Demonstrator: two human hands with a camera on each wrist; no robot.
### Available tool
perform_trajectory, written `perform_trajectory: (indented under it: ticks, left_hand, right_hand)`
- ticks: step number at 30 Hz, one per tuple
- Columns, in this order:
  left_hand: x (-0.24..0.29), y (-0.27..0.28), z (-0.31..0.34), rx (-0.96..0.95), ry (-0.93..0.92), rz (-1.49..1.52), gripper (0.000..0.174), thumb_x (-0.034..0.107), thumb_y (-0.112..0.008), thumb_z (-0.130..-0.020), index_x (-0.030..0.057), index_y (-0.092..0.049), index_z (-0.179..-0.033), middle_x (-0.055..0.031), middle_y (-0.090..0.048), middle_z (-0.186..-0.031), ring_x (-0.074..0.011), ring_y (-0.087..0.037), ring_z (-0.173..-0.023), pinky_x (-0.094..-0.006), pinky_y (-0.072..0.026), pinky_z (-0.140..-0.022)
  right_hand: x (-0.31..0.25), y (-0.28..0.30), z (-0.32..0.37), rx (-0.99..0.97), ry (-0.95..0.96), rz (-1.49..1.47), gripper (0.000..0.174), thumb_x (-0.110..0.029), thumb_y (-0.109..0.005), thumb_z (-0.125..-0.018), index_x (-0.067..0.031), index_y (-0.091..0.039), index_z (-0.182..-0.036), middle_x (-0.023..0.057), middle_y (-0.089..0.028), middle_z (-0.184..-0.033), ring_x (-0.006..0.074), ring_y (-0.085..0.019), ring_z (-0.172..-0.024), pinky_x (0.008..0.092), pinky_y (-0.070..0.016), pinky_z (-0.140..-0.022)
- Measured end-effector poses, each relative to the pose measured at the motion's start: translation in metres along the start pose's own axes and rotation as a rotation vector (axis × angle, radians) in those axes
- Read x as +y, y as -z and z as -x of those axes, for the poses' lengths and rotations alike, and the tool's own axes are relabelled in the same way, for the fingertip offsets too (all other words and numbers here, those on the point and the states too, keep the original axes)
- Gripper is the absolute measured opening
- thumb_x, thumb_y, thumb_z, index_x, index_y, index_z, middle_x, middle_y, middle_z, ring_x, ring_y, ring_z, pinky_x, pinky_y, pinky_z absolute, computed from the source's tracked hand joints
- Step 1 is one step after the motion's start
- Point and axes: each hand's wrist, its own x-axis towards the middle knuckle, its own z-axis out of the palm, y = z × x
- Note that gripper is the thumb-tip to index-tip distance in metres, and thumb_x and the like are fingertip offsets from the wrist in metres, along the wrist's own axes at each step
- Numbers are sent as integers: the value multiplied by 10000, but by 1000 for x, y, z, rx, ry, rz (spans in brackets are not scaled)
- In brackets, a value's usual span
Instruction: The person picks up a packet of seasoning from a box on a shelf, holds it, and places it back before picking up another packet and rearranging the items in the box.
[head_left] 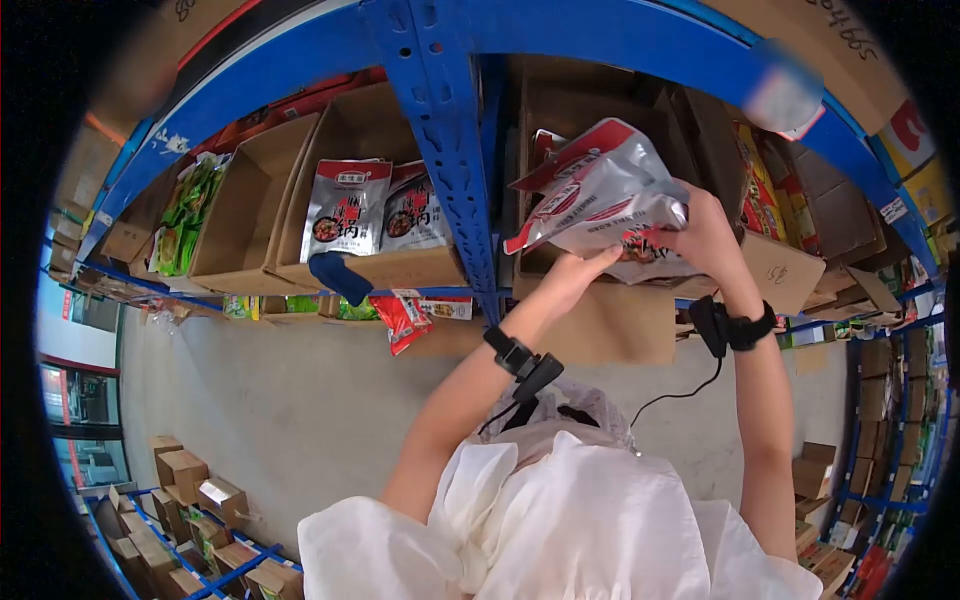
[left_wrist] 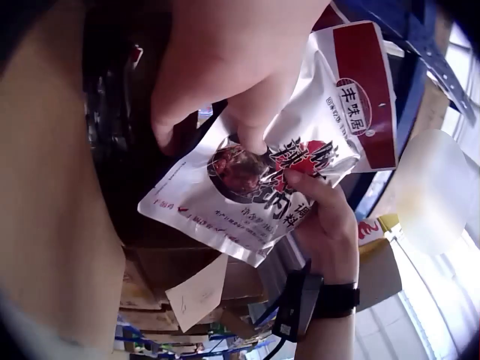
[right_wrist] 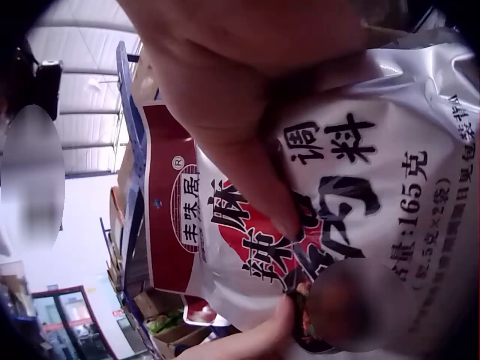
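Several silver-and-red seasoning packets point(head_left: 600, 205), bunched and tilted, held over an open shelf carton point(head_left: 600, 80): my left hand point(head_left: 580, 278) grips them at the near edge, my right hand point(head_left: 708, 235) clasps the side with its thumb pressed on the printed front, both hands near each other. Across the blue post point(head_left: 440, 130), one neighbouring carton point(head_left: 375, 270) with like pouches point(head_left: 345, 210), a dark blue cloth point(head_left: 340, 278) at its front edge.
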Motion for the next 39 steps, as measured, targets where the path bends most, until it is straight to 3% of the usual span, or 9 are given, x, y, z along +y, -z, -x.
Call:
perform_trajectory:
  ticks: [4,7,12,17,22,24,31,33,39]
  left_hand:
    - [0,1,-26,90,-21,147,367,188,-657,-849,5,-561,-1153,-24,-590,-1096,-107,-527,-1011,-255,-402,-885]
    - [0,10,-32,148,-51,73,529,208,-662,-845,-21,-444,-1269,-25,-598,-1076,-101,-510,-1040,-252,-397,-889]
    - [2,39,-23,439,29,-35,543,313,-633,-859,74,-405,-1290,-38,-458,-1296,-139,-363,-1245,-342,-225,-1062]
    - [-5,44,-1,474,78,-411,733,297,-643,-840,-23,-264,-1379,-131,-439,-1317,-185,-354,-1262,-330,-266,-1045]
    - [-60,58,19,551,-185,-932,834,266,-660,-812,-61,-166,-1398,-269,-356,-1357,-310,-400,-1250,-374,-329,-1023]
    - [-37,22,41,544,-243,-1301,839,252,-669,-798,-53,-171,-1400,-300,-320,-1377,-353,-403,-1252,-370,-349,-1013]
    - [-30,23,50,332,-103,-1086,513,227,-655,-788,29,-490,-1232,-248,-353,-1371,-408,-359,-1251,-407,-292,-1057]
    - [-38,28,50,311,-123,-1266,474,229,-651,-786,33,-513,-1196,-240,-383,-1347,-404,-379,-1232,-440,-270,-1066]
    - [-51,25,42,276,-209,-1404,426,216,-630,-766,34,-538,-1140,-242,-427,-1281,-407,-375,-1225,-505,-179,-1090]
  right_hand:
    - [38,-15,-24,83,-4,24,432,-64,-764,-578,-7,-623,-982,175,-654,-854,318,-635,-816,338,-481,-726]
    - [63,-29,-15,170,-75,-50,417,-78,-767,-585,-18,-629,-974,178,-653,-851,342,-626,-815,353,-483,-720]
    - [110,-52,-11,219,-248,137,389,-118,-770,-597,-34,-640,-954,190,-648,-870,365,-617,-846,385,-486,-712]
    - [135,-91,-36,-67,-225,343,390,-152,-741,-571,-52,-647,-937,185,-634,-923,360,-600,-907,417,-497,-747]
    - [159,-121,-75,-432,-187,456,448,-172,-761,-538,-42,-648,-952,181,-618,-1010,343,-587,-979,399,-498,-802]
    - [166,-134,-92,-615,-136,539,507,-176,-786,-515,-36,-646,-982,192,-630,-992,326,-599,-979,385,-497,-815]
    - [213,-152,-129,-967,-136,356,424,-175,-769,-476,-11,-653,-849,121,-664,-816,208,-621,-736,343,-469,-610]
    - [269,-183,-127,-916,-139,265,391,-192,-720,-509,-3,-650,-844,125,-661,-805,221,-617,-715,348,-468,-605]
    - [265,-215,-112,-751,-140,470,334,-223,-607,-598,4,-650,-839,226,-648,-873,360,-634,-821,445,-495,-700]
